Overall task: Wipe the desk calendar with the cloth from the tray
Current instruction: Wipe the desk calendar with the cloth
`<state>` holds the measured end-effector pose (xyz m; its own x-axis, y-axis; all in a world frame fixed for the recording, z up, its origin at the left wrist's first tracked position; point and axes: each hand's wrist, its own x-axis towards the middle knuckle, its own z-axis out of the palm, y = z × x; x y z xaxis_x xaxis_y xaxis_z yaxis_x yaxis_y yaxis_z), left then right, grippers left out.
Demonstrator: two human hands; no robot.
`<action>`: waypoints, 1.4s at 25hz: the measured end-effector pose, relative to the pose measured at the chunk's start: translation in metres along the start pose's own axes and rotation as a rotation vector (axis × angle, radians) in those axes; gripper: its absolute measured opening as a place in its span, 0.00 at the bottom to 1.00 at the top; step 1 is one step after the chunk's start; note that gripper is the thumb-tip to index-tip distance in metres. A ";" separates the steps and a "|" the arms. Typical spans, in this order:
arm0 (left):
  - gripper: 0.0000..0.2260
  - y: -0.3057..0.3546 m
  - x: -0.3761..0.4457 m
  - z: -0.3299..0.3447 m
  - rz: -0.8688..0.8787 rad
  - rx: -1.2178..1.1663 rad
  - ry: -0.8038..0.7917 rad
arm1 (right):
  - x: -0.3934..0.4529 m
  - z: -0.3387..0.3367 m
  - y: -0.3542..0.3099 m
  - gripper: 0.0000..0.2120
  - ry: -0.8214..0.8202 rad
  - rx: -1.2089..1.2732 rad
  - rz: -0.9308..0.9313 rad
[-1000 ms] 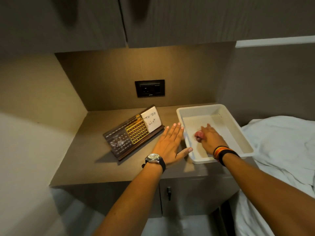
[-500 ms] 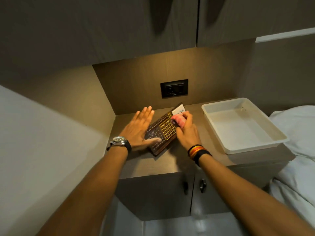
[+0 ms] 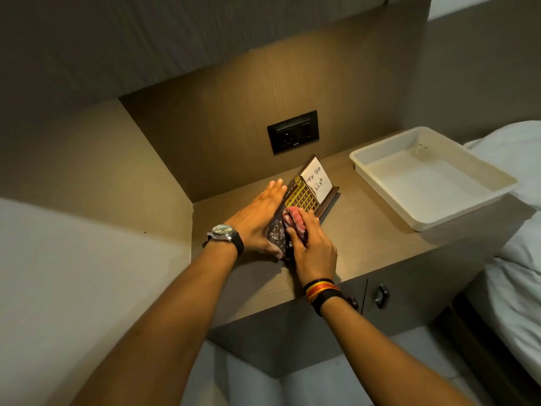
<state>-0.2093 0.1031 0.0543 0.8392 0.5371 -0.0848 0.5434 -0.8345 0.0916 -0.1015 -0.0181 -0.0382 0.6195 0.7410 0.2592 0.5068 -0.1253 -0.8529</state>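
Head view: right hand [image 3: 314, 250] grips one cloth [image 3: 294, 219] on one calendar [image 3: 304, 196]; left hand [image 3: 257, 219] seemingly flat, steadying.

Brown wood-grain nook [image 3: 222, 92] (warm overhead light), black socket plate [image 3: 292, 131], cabinet doors [image 3: 409, 291], white bedding [image 3: 518, 259].

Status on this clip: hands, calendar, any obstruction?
Right hand presses cloth on calendar. Left hand flat, bracing its left edge. Tray empty, off right. Nothing in the way.
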 end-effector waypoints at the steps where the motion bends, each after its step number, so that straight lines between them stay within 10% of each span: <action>1: 0.70 0.000 -0.001 0.003 -0.001 -0.047 0.015 | -0.002 0.004 0.002 0.30 -0.033 -0.035 -0.025; 13: 0.63 -0.001 0.003 0.015 -0.032 -0.170 0.082 | -0.038 -0.005 0.012 0.31 -0.084 -0.067 -0.346; 18: 0.68 0.008 0.004 0.015 -0.049 -0.216 0.071 | 0.014 -0.005 0.007 0.28 -0.032 -0.061 -0.127; 23: 0.65 0.006 0.003 0.017 -0.061 -0.246 0.086 | -0.022 -0.029 0.023 0.27 -0.130 -0.132 -0.410; 35: 0.64 0.003 -0.007 0.016 -0.069 -0.285 0.092 | 0.032 -0.025 0.025 0.24 -0.149 -0.033 -0.212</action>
<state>-0.2142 0.0945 0.0398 0.7914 0.6112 -0.0112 0.5724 -0.7345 0.3645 -0.0545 -0.0138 -0.0400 0.4038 0.8416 0.3587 0.6368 0.0229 -0.7707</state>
